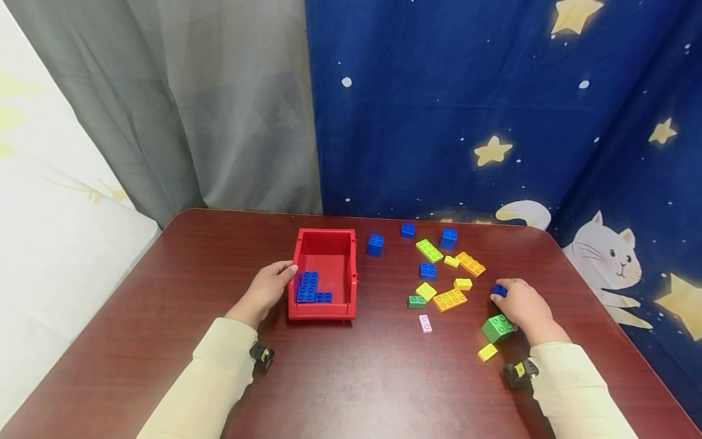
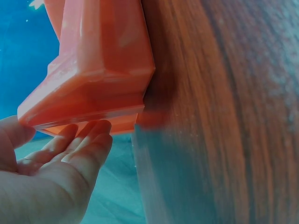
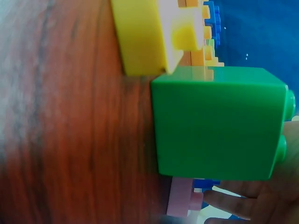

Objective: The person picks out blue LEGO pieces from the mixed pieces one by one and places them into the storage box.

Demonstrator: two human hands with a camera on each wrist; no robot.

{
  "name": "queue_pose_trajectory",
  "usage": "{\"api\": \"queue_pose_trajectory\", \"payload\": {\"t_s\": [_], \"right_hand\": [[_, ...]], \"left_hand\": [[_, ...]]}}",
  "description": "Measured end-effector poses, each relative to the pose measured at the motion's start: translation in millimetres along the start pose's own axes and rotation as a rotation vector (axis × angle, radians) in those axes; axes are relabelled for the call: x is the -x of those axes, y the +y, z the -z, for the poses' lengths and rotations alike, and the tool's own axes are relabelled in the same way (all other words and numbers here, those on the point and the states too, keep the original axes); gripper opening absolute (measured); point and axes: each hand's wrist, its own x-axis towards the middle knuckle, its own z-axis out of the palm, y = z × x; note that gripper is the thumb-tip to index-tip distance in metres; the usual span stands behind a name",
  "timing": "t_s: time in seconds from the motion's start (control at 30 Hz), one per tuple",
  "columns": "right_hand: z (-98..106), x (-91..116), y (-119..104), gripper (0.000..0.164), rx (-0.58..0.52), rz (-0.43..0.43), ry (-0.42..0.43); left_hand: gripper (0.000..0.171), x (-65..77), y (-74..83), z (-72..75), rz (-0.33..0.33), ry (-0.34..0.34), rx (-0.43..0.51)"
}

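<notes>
My left hand (image 1: 265, 289) grips the left wall of a red plastic bin (image 1: 353, 299), its thumb over the rim; in the left wrist view the fingers (image 2: 91, 144) reach beneath the bin's lip. Blue bricks (image 1: 308, 286) lie in the bin's near left corner. On the right of the table, my right hand (image 1: 528, 308) pinches a small blue brick (image 1: 498, 291) between thumb and fingers. A green block (image 1: 498, 328) stands beside that hand and, in the right wrist view, hides part of it. A small yellow brick (image 1: 487, 352) lies just nearer.
Loose blue bricks (image 1: 375, 245) lie right of the bin and towards the back edge. Among them are a lime brick (image 1: 429, 250), orange bricks (image 1: 450, 300), small yellow bricks (image 1: 463, 284), a small green brick (image 1: 416, 302) and a pink brick (image 1: 425, 324). Curtains (image 1: 411, 122) hang behind the table.
</notes>
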Motion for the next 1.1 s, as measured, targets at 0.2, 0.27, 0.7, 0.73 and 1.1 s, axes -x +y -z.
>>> {"api": "queue_pose_trajectory", "payload": {"t_s": [0.2, 0.27, 0.7, 0.73, 1.1], "right_hand": [[-1.3, -0.7, 0.2, 0.05, -0.012, -0.011, -0.008], [-1.8, -0.6, 0.2, 0.05, -0.016, -0.011, -0.008], [-3.0, 0.1, 0.7, 0.045, -0.013, 0.038, 0.035], [-2.9, 0.1, 0.9, 0.044, -0.016, 0.043, 0.035], [-4.9, 0.2, 4.8, 0.041, -0.035, 0.053, 0.031]], "left_hand": [[0.054, -0.9, -0.8, -1.5, -0.005, 0.001, 0.004], [0.054, -1.2, -1.1, -1.6, -0.008, 0.004, 0.002], [0.053, -0.1, -1.7, -1.5, -0.024, 0.007, 0.002], [0.053, -0.1, -1.7, -1.4, -0.026, 0.007, 0.003], [0.054, 0.5, -1.5, -1.9, -0.023, 0.003, 0.013]]}}
